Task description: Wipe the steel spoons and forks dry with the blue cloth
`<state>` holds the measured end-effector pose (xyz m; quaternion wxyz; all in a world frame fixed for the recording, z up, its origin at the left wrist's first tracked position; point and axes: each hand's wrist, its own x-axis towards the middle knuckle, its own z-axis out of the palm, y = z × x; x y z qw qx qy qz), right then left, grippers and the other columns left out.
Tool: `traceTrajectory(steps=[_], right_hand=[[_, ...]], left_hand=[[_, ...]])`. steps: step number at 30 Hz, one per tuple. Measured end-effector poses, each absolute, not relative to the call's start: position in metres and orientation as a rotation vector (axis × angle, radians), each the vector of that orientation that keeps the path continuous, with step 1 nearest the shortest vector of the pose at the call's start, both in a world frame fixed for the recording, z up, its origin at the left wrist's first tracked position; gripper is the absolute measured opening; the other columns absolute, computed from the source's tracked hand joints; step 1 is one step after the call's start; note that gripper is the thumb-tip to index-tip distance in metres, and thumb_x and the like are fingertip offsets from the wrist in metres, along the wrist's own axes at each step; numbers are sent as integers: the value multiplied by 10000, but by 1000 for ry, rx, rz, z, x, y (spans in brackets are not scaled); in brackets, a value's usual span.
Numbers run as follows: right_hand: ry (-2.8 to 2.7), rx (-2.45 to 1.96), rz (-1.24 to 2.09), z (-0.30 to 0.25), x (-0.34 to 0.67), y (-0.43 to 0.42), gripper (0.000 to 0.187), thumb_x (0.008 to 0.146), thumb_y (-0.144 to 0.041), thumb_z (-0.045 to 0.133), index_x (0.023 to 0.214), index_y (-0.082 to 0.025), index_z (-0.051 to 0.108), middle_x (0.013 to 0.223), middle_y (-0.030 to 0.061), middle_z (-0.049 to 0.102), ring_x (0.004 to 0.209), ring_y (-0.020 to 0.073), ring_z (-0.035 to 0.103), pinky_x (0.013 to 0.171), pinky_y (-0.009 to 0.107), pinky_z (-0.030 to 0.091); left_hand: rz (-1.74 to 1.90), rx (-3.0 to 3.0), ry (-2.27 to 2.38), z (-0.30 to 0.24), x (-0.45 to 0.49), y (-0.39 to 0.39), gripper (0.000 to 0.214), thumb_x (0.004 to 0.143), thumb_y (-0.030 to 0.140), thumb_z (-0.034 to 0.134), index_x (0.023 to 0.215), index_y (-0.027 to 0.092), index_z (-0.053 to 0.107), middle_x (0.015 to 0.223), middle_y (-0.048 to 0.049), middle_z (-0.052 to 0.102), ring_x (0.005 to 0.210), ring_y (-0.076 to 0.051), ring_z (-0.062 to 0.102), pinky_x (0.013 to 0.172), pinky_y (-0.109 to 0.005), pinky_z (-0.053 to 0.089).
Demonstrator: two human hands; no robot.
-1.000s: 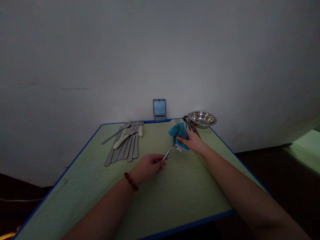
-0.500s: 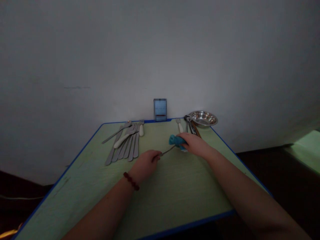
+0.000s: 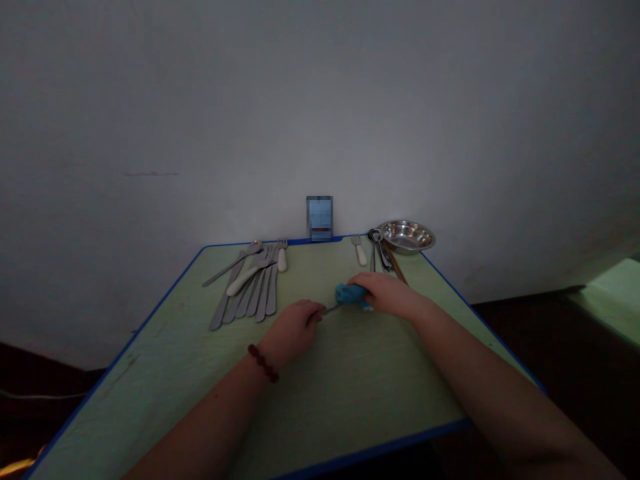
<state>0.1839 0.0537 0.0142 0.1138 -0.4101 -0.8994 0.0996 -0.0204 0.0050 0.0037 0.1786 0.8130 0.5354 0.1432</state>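
Pale-green, blue-edged table (image 3: 325, 393) against a grey wall (image 3: 320, 100). Well inside the table's edges, the left hand (image 3: 297, 323) grips a slender metal utensil (image 3: 331, 309), its far end inside blue cloth (image 3: 349, 294) bunched in the right hand (image 3: 387, 293): apparently wiping; the next stroke needs a steady hold. Far right corner: round steel bowl (image 3: 407, 237), reflective interior.

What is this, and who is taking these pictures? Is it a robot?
No robot here! These are a person's own bare hands. One camera worn on their head looks forward and down, so every picture comes from there. The left hand holds a thin metal utensil. The right hand holds a blue cloth around its other end, so I can't tell what kind it is. On the green table are a pile of cutlery, a white-handled fork and a shiny metal bowl.
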Motion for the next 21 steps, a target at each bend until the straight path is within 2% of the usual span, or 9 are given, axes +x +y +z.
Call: traceTrajectory(steps=[9, 17, 21], right_hand=[[-2407, -1336, 325, 13, 187, 61, 233, 721, -248, 536, 925, -137, 544, 871, 90, 611, 805, 202, 549, 674, 281, 381], [-2064, -1505, 410, 11, 184, 66, 222, 718, -312, 529, 870, -150, 546, 796, 70, 615, 709, 176, 549, 603, 268, 387], [-1850, -1539, 482, 9, 180, 65, 248, 712, -329, 527, 880, -149, 553, 802, 75, 618, 714, 183, 557, 634, 297, 414]], left_hand=[[519, 2146, 1526, 4, -21, 7, 309, 742, 224, 370, 901, 141, 621, 888, -84, 647, 837, -193, 566, 755, -294, 407], [558, 1952, 1534, 6, -19, 6, 279, 724, 289, 385, 812, 153, 612, 715, -29, 620, 682, -164, 549, 633, -252, 400], [636, 1836, 1493, 1, -18, 6, 289, 724, 324, 384, 809, 150, 598, 674, -13, 585, 639, -148, 523, 594, -243, 391]])
